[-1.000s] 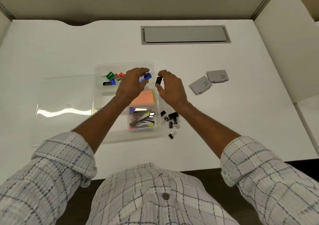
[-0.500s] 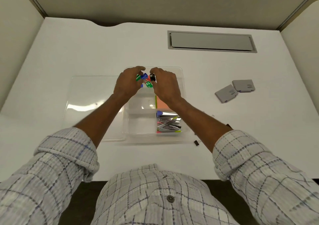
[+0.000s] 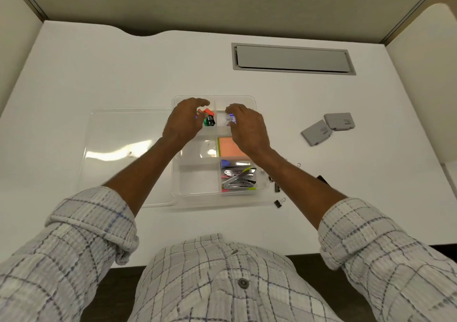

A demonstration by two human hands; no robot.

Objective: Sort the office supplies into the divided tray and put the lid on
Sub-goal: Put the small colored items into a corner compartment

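Note:
A clear divided tray [image 3: 262, 193] lies in the middle of the white desk. My left hand [image 3: 184, 121] arches over its far left compartment, above green, orange and black binder clips [image 3: 209, 119]; a sliver of blue shows under the thumb. My right hand [image 3: 247, 126] is over the far right compartment, fingertips pinched on a small blue binder clip [image 3: 231, 119]. Orange sticky notes [image 3: 230, 148] fill a middle right compartment and staplers [image 3: 237, 179] the near right one. The clear lid [image 3: 123, 153] lies flat, left of the tray.
Loose black binder clips [image 3: 278, 203] lie on the desk right of the tray, partly hidden by my right forearm. Two grey boxes [image 3: 316, 132] sit further right. A grey cable flap [image 3: 293, 59] is set into the desk at the back. Partition walls border both sides.
Both hands moved over the tray's far compartments. The black clip left my right hand and now lies in the far left compartment; my right hand shifted to the far right compartment.

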